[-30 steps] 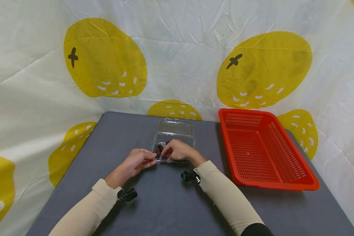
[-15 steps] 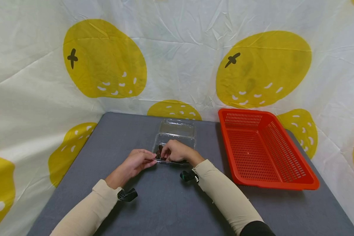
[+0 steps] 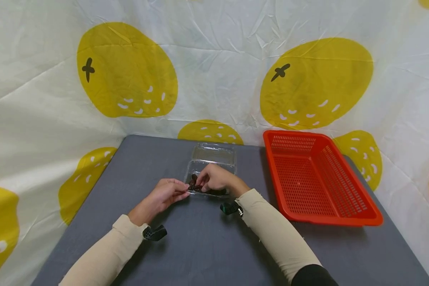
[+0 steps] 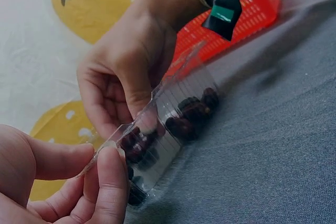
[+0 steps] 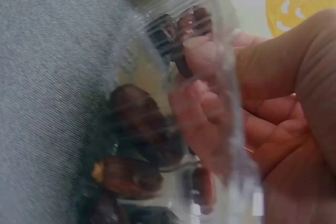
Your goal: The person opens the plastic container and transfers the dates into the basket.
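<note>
A clear plastic clamshell box (image 3: pixel 214 154) lies open at the back middle of the table, its lid folded back. Several dark brown dates (image 5: pixel 137 111) lie along its near side. With thumb and fingers, my left hand (image 3: pixel 168 194) pinches the box's near left corner; the left wrist view shows that rim between the fingertips. My right hand (image 3: pixel 218 178) reaches into the box from above. Seen through the plastic in the right wrist view, its thumb and fingers pinch a date (image 5: pixel 194 20) near the left end, partly covered by the thumb.
To the right stands a red plastic basket (image 3: pixel 311 182) with slotted walls, close to the right forearm. The grey table (image 3: pixel 200 246) meets a white cloth backdrop (image 3: pixel 218 79) printed with yellow fruit right behind the box.
My right hand has lifted slightly within the box, and more dates show beneath it. My left hand keeps its hold on the corner.
</note>
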`<action>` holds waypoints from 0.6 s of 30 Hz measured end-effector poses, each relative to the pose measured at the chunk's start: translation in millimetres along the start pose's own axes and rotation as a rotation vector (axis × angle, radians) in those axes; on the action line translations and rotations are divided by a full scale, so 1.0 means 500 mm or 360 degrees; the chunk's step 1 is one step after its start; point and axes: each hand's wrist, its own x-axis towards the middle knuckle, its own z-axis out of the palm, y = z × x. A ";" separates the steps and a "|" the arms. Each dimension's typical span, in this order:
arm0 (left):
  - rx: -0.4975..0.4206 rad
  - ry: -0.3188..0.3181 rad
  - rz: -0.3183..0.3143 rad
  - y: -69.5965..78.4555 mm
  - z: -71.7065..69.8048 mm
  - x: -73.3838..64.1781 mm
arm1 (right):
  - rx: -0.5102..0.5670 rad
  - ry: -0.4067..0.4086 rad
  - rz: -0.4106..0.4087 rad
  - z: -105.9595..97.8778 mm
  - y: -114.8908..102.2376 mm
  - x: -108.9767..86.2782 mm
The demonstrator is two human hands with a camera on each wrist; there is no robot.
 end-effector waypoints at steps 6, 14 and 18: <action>-0.0012 -0.0034 0.0010 0.003 0.000 -0.006 | 0.0026 0.0002 0.0009 -0.016 -0.008 -0.007; 0.0003 -0.0024 0.0000 0.005 -0.001 -0.006 | 0.0031 -0.0008 0.0000 -0.035 -0.013 -0.011; -0.0004 -0.0023 -0.0006 0.004 -0.001 -0.003 | 0.0026 -0.0017 0.0007 -0.046 -0.019 -0.014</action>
